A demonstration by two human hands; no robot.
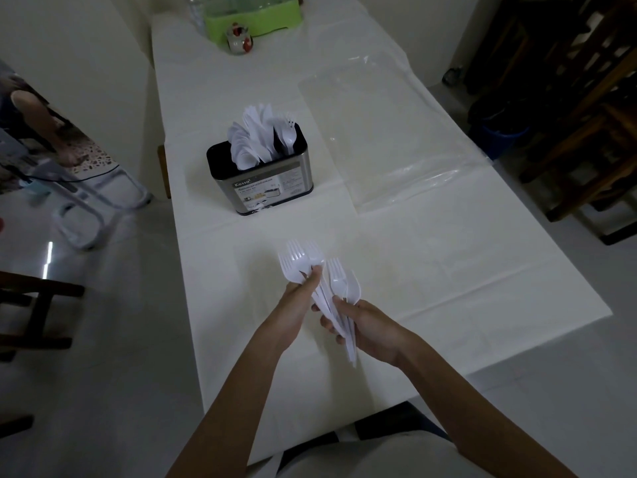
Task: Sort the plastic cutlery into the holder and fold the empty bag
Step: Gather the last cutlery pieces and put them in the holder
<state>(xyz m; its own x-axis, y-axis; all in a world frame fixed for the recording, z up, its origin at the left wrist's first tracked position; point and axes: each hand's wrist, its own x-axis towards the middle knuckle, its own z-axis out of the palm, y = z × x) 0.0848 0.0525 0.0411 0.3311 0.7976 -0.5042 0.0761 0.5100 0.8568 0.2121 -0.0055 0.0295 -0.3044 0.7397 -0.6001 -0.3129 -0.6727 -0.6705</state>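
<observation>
Head | left hand (300,294) pinches forks (299,263) near tines | right hand (372,326) grips their handles

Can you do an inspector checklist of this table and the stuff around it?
Surface: long table under a creased white cloth.
Job's things: steel rectangular holder with black rim, white plastic cutlery standing inside; clear plastic bag lying flat, unfolded.
Clutter: green plastic tub, small ceramic jar, clear bottle at far end.
Hands: left hand and right hand both grip a bundle of white plastic forks, fingers curled.
Cables: one dark cable at left.
Surroundings: white metal folding frame left; dark wooden chairs, blue bucket right.
</observation>
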